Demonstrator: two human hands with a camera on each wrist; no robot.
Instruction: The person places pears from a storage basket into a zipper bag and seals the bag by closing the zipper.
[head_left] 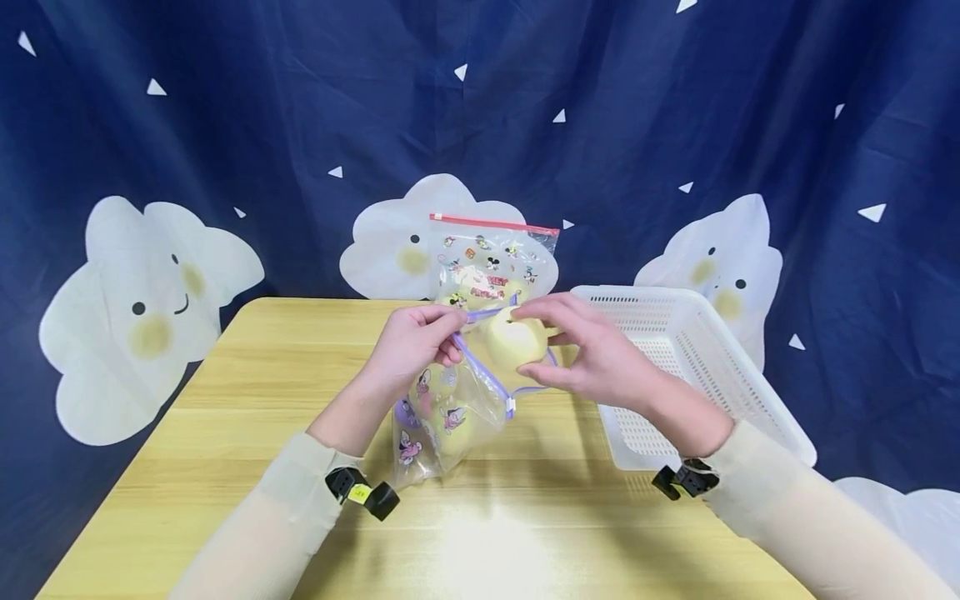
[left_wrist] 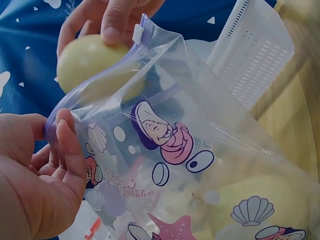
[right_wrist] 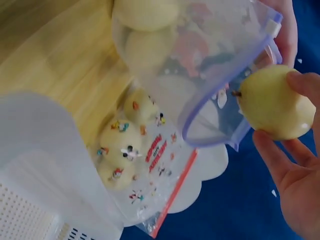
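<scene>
My right hand (head_left: 592,346) grips a pale yellow pear (head_left: 514,342) at the mouth of a clear zip bag (head_left: 457,417) with a purple slider edge. In the right wrist view the pear (right_wrist: 275,102) has its short stem turned toward the opening. My left hand (head_left: 420,337) pinches the bag's purple rim between thumb and fingers, holding the mouth apart. Cartoon prints cover the bag (left_wrist: 165,135) in the left wrist view. Through its plastic, pears (right_wrist: 145,47) show low in the bag.
Behind stands a second zip bag (head_left: 491,258) with a red top edge and pears (right_wrist: 120,145) inside. A white perforated basket (head_left: 750,367) sits at the right of the wooden table (head_left: 247,400). A dark blue curtain (head_left: 300,100) with white clouds hangs behind.
</scene>
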